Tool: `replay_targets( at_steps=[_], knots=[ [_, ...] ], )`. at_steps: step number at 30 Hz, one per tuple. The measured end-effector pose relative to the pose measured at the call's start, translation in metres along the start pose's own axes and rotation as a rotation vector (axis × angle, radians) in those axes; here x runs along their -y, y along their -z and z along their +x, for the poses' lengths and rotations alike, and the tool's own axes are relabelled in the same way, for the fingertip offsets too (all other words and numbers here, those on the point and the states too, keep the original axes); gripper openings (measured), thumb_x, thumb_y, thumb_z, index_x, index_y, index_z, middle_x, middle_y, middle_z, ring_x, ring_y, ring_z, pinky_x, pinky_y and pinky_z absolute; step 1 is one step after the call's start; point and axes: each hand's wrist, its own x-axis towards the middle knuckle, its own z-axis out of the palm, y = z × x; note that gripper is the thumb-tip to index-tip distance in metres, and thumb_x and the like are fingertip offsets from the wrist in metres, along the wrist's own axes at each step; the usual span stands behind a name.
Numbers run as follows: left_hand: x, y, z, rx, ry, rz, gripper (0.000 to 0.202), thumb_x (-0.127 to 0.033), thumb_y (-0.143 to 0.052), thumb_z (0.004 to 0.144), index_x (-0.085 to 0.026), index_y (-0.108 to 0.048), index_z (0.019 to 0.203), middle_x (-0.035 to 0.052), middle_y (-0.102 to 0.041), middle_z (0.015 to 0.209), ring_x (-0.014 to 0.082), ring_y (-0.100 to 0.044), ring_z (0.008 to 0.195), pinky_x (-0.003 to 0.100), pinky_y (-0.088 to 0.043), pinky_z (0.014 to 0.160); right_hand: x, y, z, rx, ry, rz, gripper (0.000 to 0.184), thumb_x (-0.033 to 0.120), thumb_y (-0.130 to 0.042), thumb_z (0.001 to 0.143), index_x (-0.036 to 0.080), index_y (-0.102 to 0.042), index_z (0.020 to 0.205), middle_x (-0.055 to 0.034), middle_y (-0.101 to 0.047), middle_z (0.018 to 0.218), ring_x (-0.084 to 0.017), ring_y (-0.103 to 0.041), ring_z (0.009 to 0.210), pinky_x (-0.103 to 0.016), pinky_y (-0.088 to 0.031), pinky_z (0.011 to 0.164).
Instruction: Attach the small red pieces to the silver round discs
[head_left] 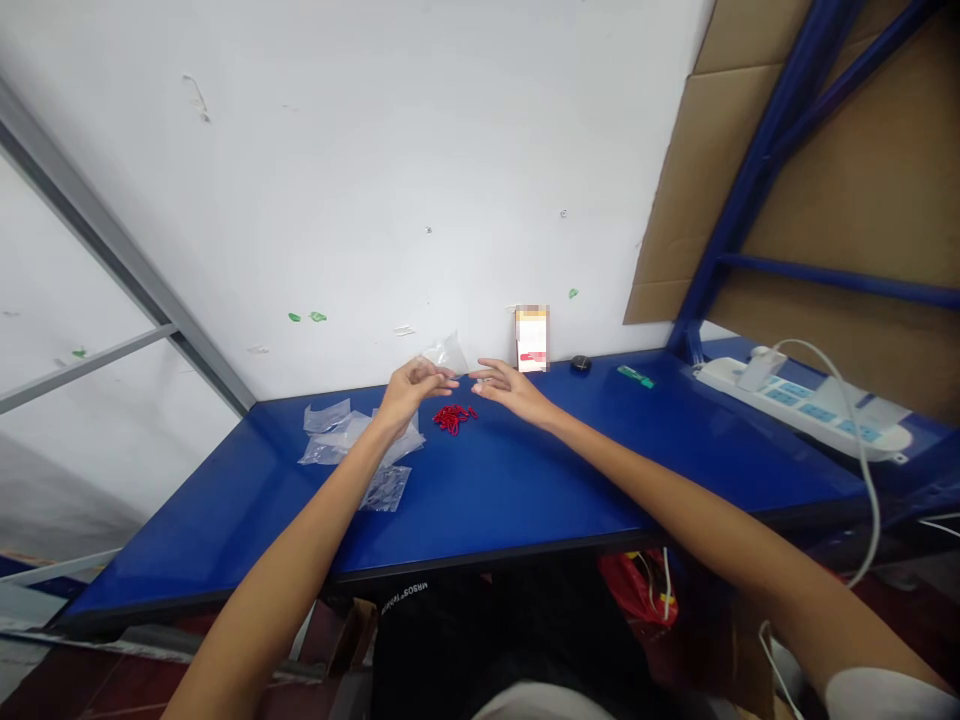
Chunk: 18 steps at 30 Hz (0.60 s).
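My left hand point(411, 392) is closed in a pinch on a small clear plastic bag point(448, 354), which sticks up beyond the fingers above the blue table. Just to the right, my right hand point(511, 390) has its fingers stretched toward the bag, thumb and fingers apart. Whether its fingertips touch the bag's edge is too small to tell. Below and between both hands lies a little pile of shiny red loop-shaped pieces point(452, 418). Several more clear plastic bags point(337, 437) are spread flat beside my left forearm.
A phone with a lit screen point(532, 340) leans on the wall at the back of the blue table point(525, 500). Right of it are a round black object point(580, 363), a green object point(636, 377) and a white power strip point(806, 410) with a cable. Blue shelf posts point(739, 200) stand at right.
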Motion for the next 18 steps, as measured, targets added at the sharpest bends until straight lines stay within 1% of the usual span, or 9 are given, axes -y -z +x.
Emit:
replay_targets(
  at_steps=[2, 4, 6, 8, 10, 12, 15, 18],
  knots=[
    [0.003, -0.006, -0.003, 0.086, 0.032, -0.023, 0.029, -0.036, -0.076, 0.084, -0.017, -0.055, 0.091, 0.0147, -0.076, 0.116, 0.0262, -0.078, 0.098, 0.044, -0.063, 0.091, 0.000, -0.004, -0.001, 0.021, -0.034, 0.142, 0.072, 0.045, -0.081, 0.088, 0.026, -0.050, 0.150, -0.0131, -0.067, 0.144, -0.024, -0.071, 0.120, -0.045, -0.056, 0.108],
    [0.005, -0.009, -0.006, 0.156, 0.057, -0.033, 0.028, -0.036, -0.075, 0.084, -0.017, -0.056, 0.091, 0.0148, -0.076, 0.115, 0.0269, -0.078, 0.099, 0.044, -0.063, 0.089, 0.000, -0.005, -0.002, 0.033, -0.048, 0.227, 0.072, 0.045, -0.083, 0.087, 0.026, -0.052, 0.149, -0.0120, -0.069, 0.142, -0.025, -0.069, 0.124, -0.045, -0.057, 0.108],
    [0.006, -0.010, -0.007, 0.211, 0.078, -0.036, 0.027, -0.034, -0.075, 0.083, -0.017, -0.056, 0.090, 0.0146, -0.077, 0.111, 0.0266, -0.078, 0.096, 0.041, -0.063, 0.086, 0.001, -0.003, -0.003, 0.049, -0.053, 0.266, 0.067, 0.046, -0.084, 0.085, 0.026, -0.058, 0.144, -0.0101, -0.074, 0.134, -0.025, -0.069, 0.123, -0.043, -0.057, 0.106],
    [0.006, -0.011, -0.007, 0.250, 0.101, -0.042, 0.026, -0.032, -0.075, 0.082, -0.017, -0.054, 0.087, 0.0142, -0.077, 0.108, 0.0259, -0.078, 0.093, 0.039, -0.063, 0.083, 0.003, 0.000, -0.003, 0.040, -0.051, 0.268, 0.061, 0.046, -0.087, 0.081, 0.024, -0.066, 0.134, -0.0070, -0.078, 0.116, -0.023, -0.073, 0.111, -0.041, -0.059, 0.102],
    [0.008, -0.011, -0.008, 0.271, 0.116, -0.053, 0.027, -0.029, -0.074, 0.082, -0.018, -0.050, 0.084, 0.0138, -0.077, 0.108, 0.0252, -0.078, 0.092, 0.037, -0.062, 0.082, 0.004, 0.003, -0.002, 0.008, -0.038, 0.244, 0.056, 0.045, -0.091, 0.076, 0.022, -0.072, 0.124, -0.0026, -0.078, 0.096, -0.020, -0.074, 0.095, -0.039, -0.060, 0.096],
    [0.009, -0.011, -0.008, 0.272, 0.119, -0.050, 0.026, -0.028, -0.072, 0.082, -0.018, -0.048, 0.082, 0.0135, -0.076, 0.110, 0.0243, -0.078, 0.093, 0.036, -0.061, 0.081, 0.006, 0.005, -0.001, -0.016, -0.020, 0.206, 0.050, 0.045, -0.092, 0.073, 0.022, -0.076, 0.114, -0.0003, -0.075, 0.086, -0.018, -0.072, 0.085, -0.037, -0.060, 0.090],
    [0.009, -0.010, -0.007, 0.261, 0.119, -0.029, 0.027, -0.028, -0.071, 0.081, -0.019, -0.046, 0.079, 0.0132, -0.076, 0.114, 0.0232, -0.077, 0.095, 0.036, -0.061, 0.083, 0.008, 0.007, -0.001, -0.025, -0.007, 0.155, 0.038, 0.048, -0.091, 0.074, 0.020, -0.078, 0.098, -0.0019, -0.075, 0.083, -0.019, -0.071, 0.082, -0.035, -0.060, 0.082],
    [0.005, -0.011, -0.008, 0.279, 0.122, -0.071, 0.021, -0.027, -0.071, 0.080, -0.018, -0.054, 0.085, 0.0139, -0.074, 0.123, 0.0258, -0.075, 0.105, 0.041, -0.060, 0.092, 0.008, 0.007, -0.001, -0.011, -0.013, 0.128, 0.038, 0.051, -0.089, 0.076, 0.019, -0.079, 0.093, -0.0039, -0.076, 0.082, -0.020, -0.072, 0.081, -0.034, -0.059, 0.076]
  ],
)
